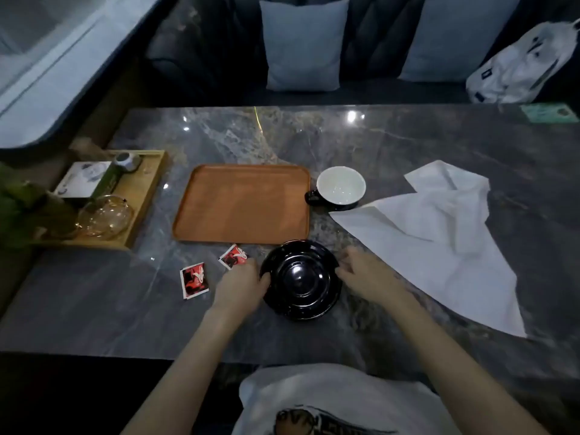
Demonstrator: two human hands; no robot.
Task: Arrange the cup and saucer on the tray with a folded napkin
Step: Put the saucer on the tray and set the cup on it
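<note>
Saucer: black glossy saucer (300,279) on the grey marble table (376,146), just in front of the tray's near right corner, between the two hands.
Left hand: left hand (240,284) at the saucer's left rim, fingers curled onto the edge and touching it.
Right hand: right hand (361,273) at the saucer's right rim, fingertips on the edge; whether the grip is fully closed cannot be told.
Saucer state: whether it is lifted or resting on the table cannot be told.
Tray: orange-brown rectangular tray (241,204) flat on the table, beyond the saucer, nothing on it.
Cup: cup (340,186), white inside and dark outside, upright just beside the tray's far right corner, handle toward the tray.
Napkin: white napkin (439,233) spread unfolded and rumpled on the table, right of the saucer and cup; one corner lies near the cup's base.
Sachets: two red-and-white sachets (194,280) on the table left of the saucer, one just beside the left hand.
Side tray: light wooden tray (147,189) at the table's left end, holding a box and a glass vessel.
</note>
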